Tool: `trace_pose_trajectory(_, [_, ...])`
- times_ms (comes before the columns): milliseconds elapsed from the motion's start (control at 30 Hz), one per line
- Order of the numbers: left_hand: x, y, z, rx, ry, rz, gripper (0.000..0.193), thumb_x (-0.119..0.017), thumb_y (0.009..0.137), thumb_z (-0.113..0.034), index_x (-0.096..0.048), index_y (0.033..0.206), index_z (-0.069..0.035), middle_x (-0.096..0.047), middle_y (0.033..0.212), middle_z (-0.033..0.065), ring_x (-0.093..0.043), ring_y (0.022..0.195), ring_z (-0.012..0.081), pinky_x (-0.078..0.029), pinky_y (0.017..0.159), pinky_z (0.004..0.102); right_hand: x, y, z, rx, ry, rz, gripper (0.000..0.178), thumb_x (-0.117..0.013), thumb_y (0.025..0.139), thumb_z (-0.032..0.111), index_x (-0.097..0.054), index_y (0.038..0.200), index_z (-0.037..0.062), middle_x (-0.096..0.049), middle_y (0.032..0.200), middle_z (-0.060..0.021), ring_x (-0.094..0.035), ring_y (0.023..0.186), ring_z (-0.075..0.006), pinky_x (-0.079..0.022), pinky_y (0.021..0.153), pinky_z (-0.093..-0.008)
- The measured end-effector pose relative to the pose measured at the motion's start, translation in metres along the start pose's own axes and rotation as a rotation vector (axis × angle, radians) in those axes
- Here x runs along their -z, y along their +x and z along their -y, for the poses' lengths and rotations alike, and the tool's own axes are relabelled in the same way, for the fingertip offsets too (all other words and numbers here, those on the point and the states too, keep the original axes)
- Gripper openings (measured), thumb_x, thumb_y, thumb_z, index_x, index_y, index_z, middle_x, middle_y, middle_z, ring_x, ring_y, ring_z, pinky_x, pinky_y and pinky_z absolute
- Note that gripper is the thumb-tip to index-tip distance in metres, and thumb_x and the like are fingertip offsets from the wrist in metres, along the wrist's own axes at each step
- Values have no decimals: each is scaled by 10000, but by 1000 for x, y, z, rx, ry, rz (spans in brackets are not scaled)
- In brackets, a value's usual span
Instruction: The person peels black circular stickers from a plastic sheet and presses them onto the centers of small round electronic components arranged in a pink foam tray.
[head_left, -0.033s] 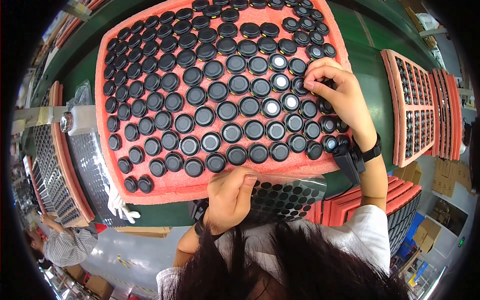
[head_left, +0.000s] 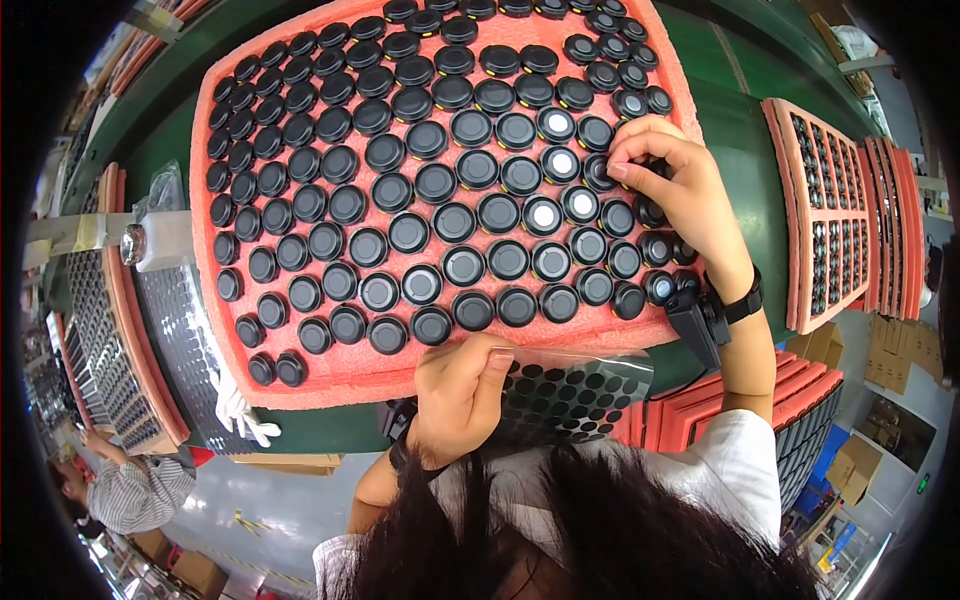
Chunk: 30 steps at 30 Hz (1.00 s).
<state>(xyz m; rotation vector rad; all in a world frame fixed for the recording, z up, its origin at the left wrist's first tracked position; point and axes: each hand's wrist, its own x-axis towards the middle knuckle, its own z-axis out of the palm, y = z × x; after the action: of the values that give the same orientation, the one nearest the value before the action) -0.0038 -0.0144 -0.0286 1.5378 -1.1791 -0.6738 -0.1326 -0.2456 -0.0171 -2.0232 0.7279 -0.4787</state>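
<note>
My left hand (head_left: 460, 390) is closed on the edge of a clear sheet of round black stickers (head_left: 570, 395), held at the near edge of a pink foam tray (head_left: 390, 385). Rows of round black caps (head_left: 463, 266) stand in that tray, and a few have bright, light-reflecting tops, such as one shiny cap (head_left: 543, 215). Over the right side of the tray is my right hand (head_left: 672, 180), its thumb and forefinger curled together at a black cap (head_left: 599, 172). Whatever lies between those fingertips is too small to make out. The hand covers some caps behind it.
At the left are a translucent bottle (head_left: 165, 240), white gloves (head_left: 238, 412) and another loaded tray (head_left: 120, 330). Further filled foam trays (head_left: 815, 215) stand at the right, with stacked pink trays (head_left: 740, 395) below. A person in stripes (head_left: 140, 490) works at far left.
</note>
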Motion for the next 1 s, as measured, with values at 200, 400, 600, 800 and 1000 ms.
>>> trace_pose_trajectory(200, [1,0,-2,0,13,4,78,-509,830,-24,-559,778,5,-539,564,88,-537,479,231,-411,469,295,-1,-1,1,22,-28,10,74,-624,736,9,-592,797,-20,-554,893,-38,-512,855,-130,-382,790,-244])
trace_pose_trajectory(400, [1,1,-2,6,-3,3,90,-504,836,-27,-556,772,8,-539,563,89,-536,479,229,-409,469,293,-2,-2,1,68,-105,-1,86,-627,733,11,-591,807,-14,-552,890,-38,-510,844,-137,-386,770,-249])
trace_pose_trajectory(600, [-1,0,-1,13,-12,-9,95,-504,841,-32,-551,769,10,-536,560,91,-531,473,226,-408,466,295,-3,-2,1,159,-335,12,163,-634,716,-3,-577,869,4,-555,903,-43,-503,843,-137,-387,755,-259])
trace_pose_trajectory(800, [-1,0,-4,9,5,-7,98,-506,843,-36,-544,764,8,-525,548,90,-522,464,224,-402,458,293,-2,-5,13,106,-138,-131,252,-646,700,6,-558,936,21,-554,940,-49,-504,850,-148,-394,774,-269])
trace_pose_trajectory(1000, [2,0,-4,14,41,-7,107,-503,849,-36,-537,759,9,-512,530,82,-509,452,220,-397,450,289,5,-29,39,294,-107,59,364,-704,671,125,-539,984,39,-545,974,-66,-528,820,-196,-438,744,-281])
